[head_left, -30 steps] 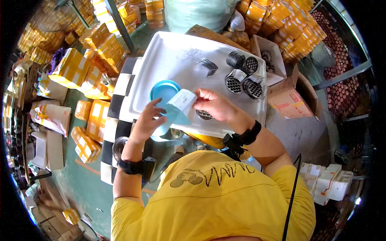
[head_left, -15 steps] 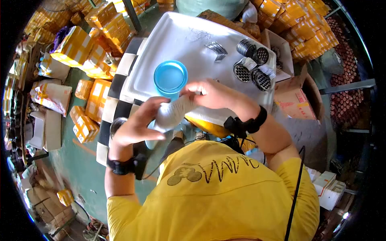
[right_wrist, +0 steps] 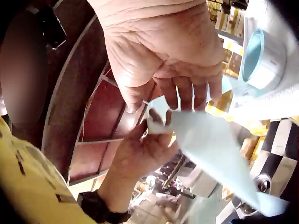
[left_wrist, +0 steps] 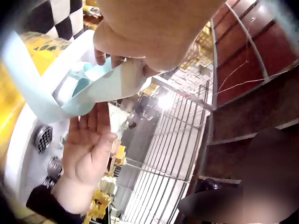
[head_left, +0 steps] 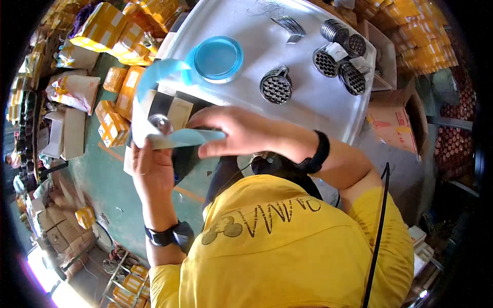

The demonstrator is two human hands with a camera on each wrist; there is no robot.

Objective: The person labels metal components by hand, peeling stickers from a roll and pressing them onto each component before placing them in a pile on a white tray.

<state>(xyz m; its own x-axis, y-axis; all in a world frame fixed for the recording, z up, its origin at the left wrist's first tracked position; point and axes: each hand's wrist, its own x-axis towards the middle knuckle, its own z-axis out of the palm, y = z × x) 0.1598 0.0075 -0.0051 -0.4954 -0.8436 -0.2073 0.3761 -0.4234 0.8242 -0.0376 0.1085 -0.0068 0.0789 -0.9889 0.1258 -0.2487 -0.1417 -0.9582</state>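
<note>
In the head view, a light-blue paper strip [head_left: 163, 72] loops out from a round light-blue roll [head_left: 226, 78] lying flat on the white table [head_left: 323, 115]. My left hand [head_left: 154, 167] pinches the strip on the near left side; the left wrist view shows its fingers [left_wrist: 100, 57] curled over the strip's edge. My right hand [head_left: 239, 131] faces it, thumb spread away from nearly straight fingers, and the strip passes between the hands at its fingertips. A round dark metal piece with a perforated face [head_left: 276, 86] lies beyond the right hand.
Stacks of similar perforated round pieces [head_left: 336, 32] stand on the table's right side, with a fan of curved metal pieces [head_left: 289, 28] nearby. An open cardboard box [head_left: 395, 123] sits beside the table. Taped yellow parcels [head_left: 114, 123] lie on the floor at left.
Both hands have come nearer the body and the left hand has moved left, drawing the strip into a long loop. The printed white face seen earlier is turned away. The head view has tilted down.
</note>
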